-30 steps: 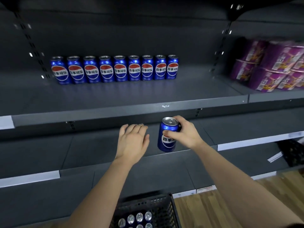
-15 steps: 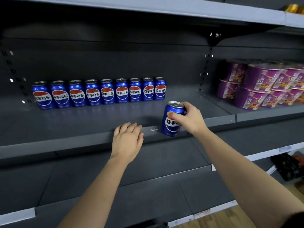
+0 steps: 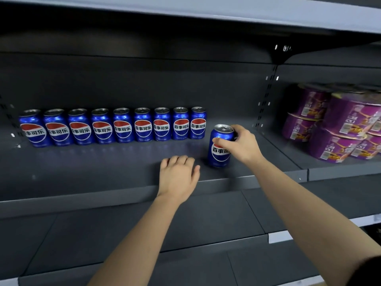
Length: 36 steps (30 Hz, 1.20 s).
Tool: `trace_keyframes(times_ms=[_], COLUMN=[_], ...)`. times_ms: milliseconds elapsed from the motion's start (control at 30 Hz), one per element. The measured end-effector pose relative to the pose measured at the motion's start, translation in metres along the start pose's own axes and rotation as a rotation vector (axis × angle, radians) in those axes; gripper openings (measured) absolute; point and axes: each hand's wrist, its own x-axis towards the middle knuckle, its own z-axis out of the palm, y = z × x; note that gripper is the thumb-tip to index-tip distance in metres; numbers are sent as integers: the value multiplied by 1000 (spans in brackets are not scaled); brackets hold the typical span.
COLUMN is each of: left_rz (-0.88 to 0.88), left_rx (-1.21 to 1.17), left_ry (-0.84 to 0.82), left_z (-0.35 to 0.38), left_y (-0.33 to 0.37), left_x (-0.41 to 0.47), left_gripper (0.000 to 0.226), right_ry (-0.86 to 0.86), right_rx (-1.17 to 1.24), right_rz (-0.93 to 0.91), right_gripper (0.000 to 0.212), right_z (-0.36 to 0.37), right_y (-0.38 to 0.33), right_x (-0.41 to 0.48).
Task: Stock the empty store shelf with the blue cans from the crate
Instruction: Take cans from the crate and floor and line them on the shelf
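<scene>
Several blue cans (image 3: 123,125) with a red, white and blue logo stand in a row along the back of the dark grey shelf (image 3: 103,195). My right hand (image 3: 240,144) grips another blue can (image 3: 219,153) upright, low over or on the shelf, just right of and in front of the row's right end. My left hand (image 3: 178,176) rests flat, fingers apart, on the shelf's front part, left of the held can, holding nothing. The crate is out of view.
Stacked purple tubs (image 3: 338,124) fill the neighbouring shelf section on the right, past a slotted upright (image 3: 266,100). Another shelf board (image 3: 206,11) runs overhead. Lower grey shelves (image 3: 185,234) lie beneath my arms.
My right hand carried the can up from below the shelf edge and over onto the shelf, toward the row's right end. My left hand moved up onto the shelf. The crate left the view.
</scene>
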Motion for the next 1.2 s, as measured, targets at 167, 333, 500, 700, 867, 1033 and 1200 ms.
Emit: trace_keyframes(times_ms=[167, 333, 500, 700, 867, 1033, 1200], left_rz=[-13, -53, -112, -125, -124, -145, -184], left_rx=[4, 18, 1, 22, 26, 16, 5], left_ry=[6, -19, 12, 36, 90, 124, 136], left_z=[8, 19, 19, 20, 22, 22, 20], left_y=[23, 32, 32, 34, 36, 37, 38], left_x=[11, 17, 16, 13, 10, 10, 12], left_gripper=[47, 51, 54, 51, 46, 43, 40], right_ry=[-10, 7, 9, -79, -94, -88, -52], right_rx=[-16, 7, 67, 111, 106, 102, 114], right_rz=[17, 11, -24, -50, -27, 7, 16], right_gripper=[43, 54, 70, 72, 71, 70, 71], right_z=[-7, -12, -8, -5, -1, 11, 26], right_y=[20, 38, 49, 63, 65, 72, 74], right_x=[27, 43, 41, 41, 62, 88, 102])
